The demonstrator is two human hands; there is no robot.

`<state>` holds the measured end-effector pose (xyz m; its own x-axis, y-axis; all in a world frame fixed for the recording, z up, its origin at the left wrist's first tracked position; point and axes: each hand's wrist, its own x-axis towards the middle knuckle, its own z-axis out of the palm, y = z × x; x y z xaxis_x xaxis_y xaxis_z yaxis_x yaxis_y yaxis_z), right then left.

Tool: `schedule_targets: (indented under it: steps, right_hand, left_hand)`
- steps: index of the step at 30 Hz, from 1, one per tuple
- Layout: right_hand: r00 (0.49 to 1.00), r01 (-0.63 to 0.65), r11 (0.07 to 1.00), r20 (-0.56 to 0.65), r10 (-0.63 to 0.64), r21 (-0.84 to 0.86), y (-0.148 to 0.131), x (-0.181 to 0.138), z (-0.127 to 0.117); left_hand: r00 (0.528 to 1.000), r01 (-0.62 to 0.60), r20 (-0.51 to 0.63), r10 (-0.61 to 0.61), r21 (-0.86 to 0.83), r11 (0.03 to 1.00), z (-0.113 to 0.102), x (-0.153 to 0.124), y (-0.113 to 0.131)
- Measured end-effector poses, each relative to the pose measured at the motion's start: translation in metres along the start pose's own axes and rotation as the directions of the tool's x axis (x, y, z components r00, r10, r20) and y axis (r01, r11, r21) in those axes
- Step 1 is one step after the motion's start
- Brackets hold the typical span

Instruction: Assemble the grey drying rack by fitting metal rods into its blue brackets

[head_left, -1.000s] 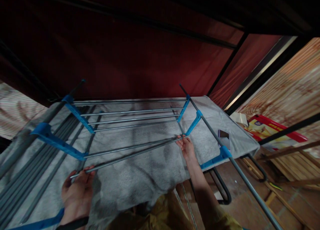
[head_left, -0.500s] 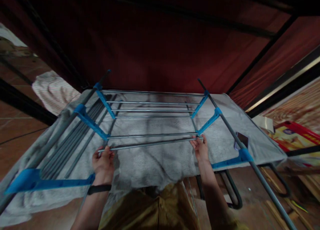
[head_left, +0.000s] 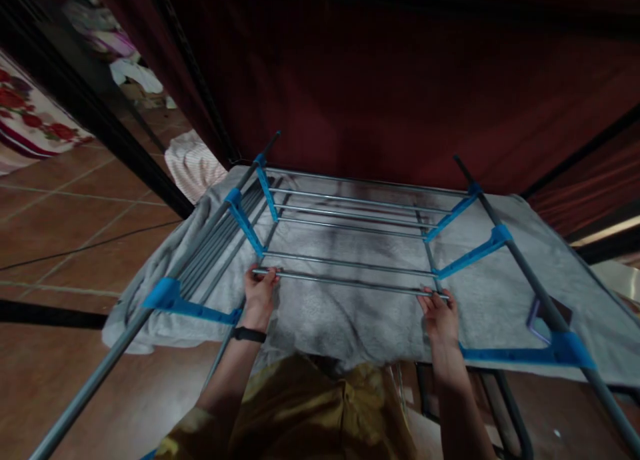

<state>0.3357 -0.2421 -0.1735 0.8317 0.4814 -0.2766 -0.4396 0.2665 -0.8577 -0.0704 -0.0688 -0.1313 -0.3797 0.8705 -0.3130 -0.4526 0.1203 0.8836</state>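
Note:
A thin grey metal rod runs crosswise between my hands. My left hand is closed around its left end, and my right hand pinches its right end. Just beyond it stands a rack frame of grey tubes with blue plastic brackets; the left bracket and right bracket carry several crossbars. The held rod lies nearly parallel to the nearest crossbar, apart from it along its middle. Whether its ends touch the brackets, I cannot tell. Nearer me, a left front bracket and a right front bracket stick inward.
Under the frame lies a grey blanket on a bed. Several loose tubes rest at the left. A phone lies behind the right upright. A dark red curtain hangs behind; black posts stand at the sides.
My view has turned left, so everything sits further right. Both hands still hold the rod; its left end has risen nearer the bracket, changing its slant against the crossbars.

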Motion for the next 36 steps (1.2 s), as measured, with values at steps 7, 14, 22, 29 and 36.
schedule_targets:
  steps: [7, 14, 22, 29, 36]
  right_hand:
    - [1.000, -0.006, 1.000, -0.009, 0.006, 0.022, 0.004, 0.006, -0.009]
    - [0.994, 0.007, 1.000, 0.105, -0.009, 0.019, 0.003, 0.005, -0.016]
    - [0.991, 0.014, 1.000, 0.136, -0.017, 0.025, 0.004, 0.003, -0.019]
    - [0.991, 0.021, 0.999, 0.133, -0.025, 0.036, 0.005, 0.000, -0.020]
    - [0.989, 0.036, 0.998, 0.142, -0.042, 0.045, 0.005, 0.000, -0.021]
  left_hand:
    - [0.999, -0.032, 0.010, 0.031, 0.214, 0.976, -0.004, 0.005, -0.010]
    - [0.998, -0.067, 0.018, 0.064, 0.254, 0.965, -0.012, 0.021, -0.022]
    - [0.985, -0.167, 0.076, 0.152, 0.266, 0.949, -0.019, 0.027, -0.030]
    - [0.972, -0.231, 0.103, 0.210, 0.287, 0.929, -0.023, 0.033, -0.037]
    - [0.947, -0.306, 0.206, 0.247, 0.338, 0.890, -0.028, 0.035, -0.040]
